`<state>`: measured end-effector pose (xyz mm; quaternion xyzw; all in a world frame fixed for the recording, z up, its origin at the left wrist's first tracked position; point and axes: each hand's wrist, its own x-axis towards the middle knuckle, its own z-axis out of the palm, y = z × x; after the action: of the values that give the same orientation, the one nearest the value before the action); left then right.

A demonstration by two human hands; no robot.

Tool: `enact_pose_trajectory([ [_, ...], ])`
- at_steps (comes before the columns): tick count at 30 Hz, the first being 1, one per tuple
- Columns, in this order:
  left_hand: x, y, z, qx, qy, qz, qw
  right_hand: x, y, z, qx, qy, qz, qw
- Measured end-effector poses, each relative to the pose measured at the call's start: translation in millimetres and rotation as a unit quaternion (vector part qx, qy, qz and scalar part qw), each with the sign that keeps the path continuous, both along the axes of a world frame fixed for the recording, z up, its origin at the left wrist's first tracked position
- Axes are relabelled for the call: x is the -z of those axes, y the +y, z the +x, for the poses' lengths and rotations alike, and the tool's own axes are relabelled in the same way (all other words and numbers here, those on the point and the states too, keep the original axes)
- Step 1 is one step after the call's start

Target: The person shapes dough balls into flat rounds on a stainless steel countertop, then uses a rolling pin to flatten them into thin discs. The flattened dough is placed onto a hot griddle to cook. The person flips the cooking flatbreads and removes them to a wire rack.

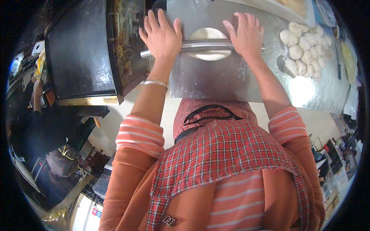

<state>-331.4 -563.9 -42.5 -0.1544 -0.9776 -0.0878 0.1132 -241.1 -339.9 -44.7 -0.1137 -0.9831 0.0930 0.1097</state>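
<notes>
A steel rolling pin [202, 45] lies crosswise over a flat round of pale dough [210, 55] on the metal worktop [214, 80]. Toward the pin's left end, my left hand [164, 36] rests on it with the palm down and fingers spread. My right hand [247, 36] lies flat over the pin near its right end, thumb held apart. Neither hand wraps its fingers around the pin. Dough shows on both sides of the pin, and its middle strip is hidden beneath. Several floured dough balls [304, 46] sit clustered to the right of my right hand.
Left of the worktop stands a large black flat griddle [82, 55] with a stained metal side. A person in dark clothing [43, 130] is at the far left. A pale board or tray [289, 8] lies at the back right. A thin dark tool [338, 62] lies right of the dough balls.
</notes>
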Motion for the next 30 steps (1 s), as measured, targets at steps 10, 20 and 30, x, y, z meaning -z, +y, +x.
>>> enact_pose_trajectory([
  [10, -16.4, -13.5, 45.7, 0.086, -0.127, -0.069, 0.986, -30.6, -24.6, 43.0, -0.031, -0.068, -0.021, 0.997],
  [20, 2.1, -22.9, 87.8, 0.118, -0.091, -0.012, 0.989, -5.9, -25.6, 99.6, -0.088, -0.003, -0.031, 0.996],
  [30, -27.5, 45.3, 41.1, 0.117, -0.414, 0.149, 0.890, -27.8, -6.9, 157.7, -0.140, -0.061, -0.112, 0.982],
])
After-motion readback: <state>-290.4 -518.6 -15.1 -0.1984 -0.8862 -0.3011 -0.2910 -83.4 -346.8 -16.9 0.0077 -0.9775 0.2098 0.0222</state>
